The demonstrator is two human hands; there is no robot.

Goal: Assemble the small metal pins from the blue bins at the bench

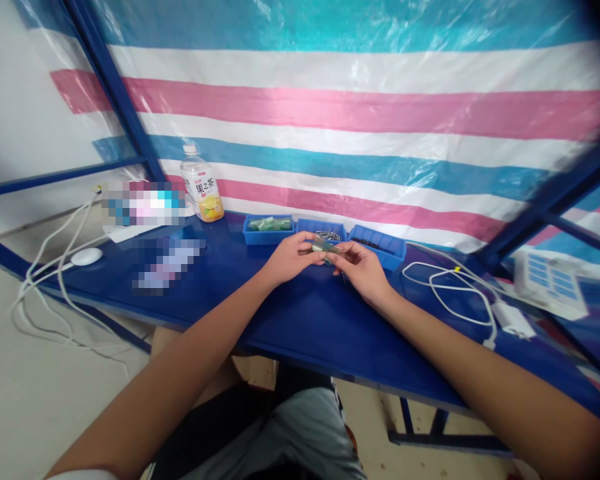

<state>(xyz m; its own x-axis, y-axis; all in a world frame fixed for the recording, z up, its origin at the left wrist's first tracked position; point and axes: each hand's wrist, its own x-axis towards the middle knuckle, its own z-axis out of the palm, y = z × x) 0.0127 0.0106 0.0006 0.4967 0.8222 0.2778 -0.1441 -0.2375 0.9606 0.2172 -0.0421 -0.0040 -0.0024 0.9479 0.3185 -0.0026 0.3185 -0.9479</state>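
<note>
Above the far half of a blue table (300, 327), a small part (326, 245), pale and greenish, sits between the fingertips of both hands. Its long axis appears to run roughly from side to side, bridging the gap from one hand to the other; blur and the covering fingers leave the exact tilt uncertain. Neither hand is the nearer, since both touch it. From the left hand (294, 257), the part lies to the right, at the ends of the thumb and fingers, which pinch it. From the right hand (363, 267), it lies to the left, likewise gripped between thumb and fingers. Whether either hand conceals a second piece cannot be told.

Just beyond the hands stand three blue trays in a row. The left tray (267, 239), containing green pieces (270, 223), lies beyond and slightly left of the left hand. The middle tray (301, 231), with shiny metal pieces (331, 235), lies directly behind the part and is partly hidden by the fingers. The right tray (391, 257), with dark pieces (364, 244), stands just behind the right hand.
</note>
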